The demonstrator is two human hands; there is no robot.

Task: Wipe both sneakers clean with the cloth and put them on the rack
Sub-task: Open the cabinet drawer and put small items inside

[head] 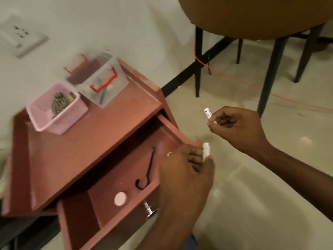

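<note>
- Just past the right side of the open drawer (126, 177), the right hand (236, 127) pinches a marked white cylinder (207, 114) between thumb and curled fingertips. It holds the cylinder over the pale floor (252, 186).
- The left hand (185, 170) hovers at the drawer's front right corner. Its thumb and fingers are closed round a plain white cylinder (206, 150), and there is a thin ring (169, 153) on one finger.
- The two cylinders are near each other but apart. The upper one carries small dark marks near its end, too blurred to read.
- Where the sneakers and the cloth are cannot be told from this view.
- The drawer belongs to a reddish-brown cabinet (90, 141) standing against the wall. Inside it lie a black hook-shaped strip (148, 168) and a pink round disc (120, 198), well apart from each other.
- A metal handle (149, 211) sticks out from the drawer's front.
- On the cabinet top stands a pink mesh basket (45, 121) with a dark speckled object (60, 103) in it. Just beside the basket is a clear plastic box (115, 87) with red latches.
- A chair (252, 15) with black legs stands on the floor behind, and a red cable (252, 85) runs beneath it.
</note>
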